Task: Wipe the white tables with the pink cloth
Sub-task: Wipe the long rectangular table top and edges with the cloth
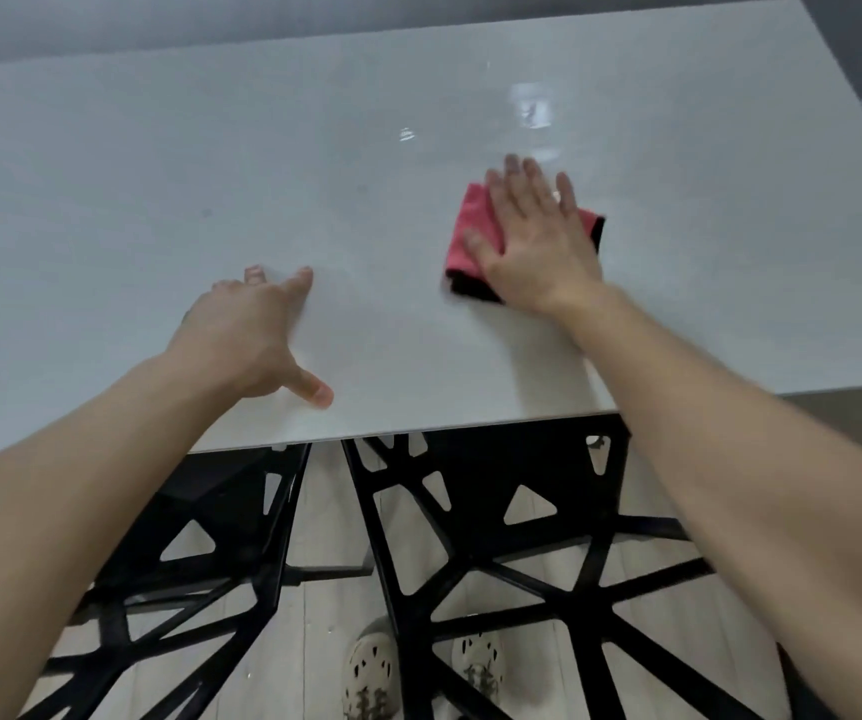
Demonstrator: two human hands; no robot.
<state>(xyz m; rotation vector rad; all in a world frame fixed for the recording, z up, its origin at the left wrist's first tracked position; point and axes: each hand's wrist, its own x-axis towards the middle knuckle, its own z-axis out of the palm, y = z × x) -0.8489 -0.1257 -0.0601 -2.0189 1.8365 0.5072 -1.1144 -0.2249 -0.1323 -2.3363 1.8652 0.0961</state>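
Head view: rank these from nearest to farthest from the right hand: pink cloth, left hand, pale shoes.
1. pink cloth: directly under the right hand, touching it.
2. left hand: resting on the white table, off to the left.
3. pale shoes: down on the floor, below the table's near edge.

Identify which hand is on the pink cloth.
The right hand, pressed flat on the pink cloth; the left hand rests on the bare white table instead.

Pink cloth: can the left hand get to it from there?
Probably yes. Only bare white table lies between the left hand and the pink cloth, though the right hand covers most of it.
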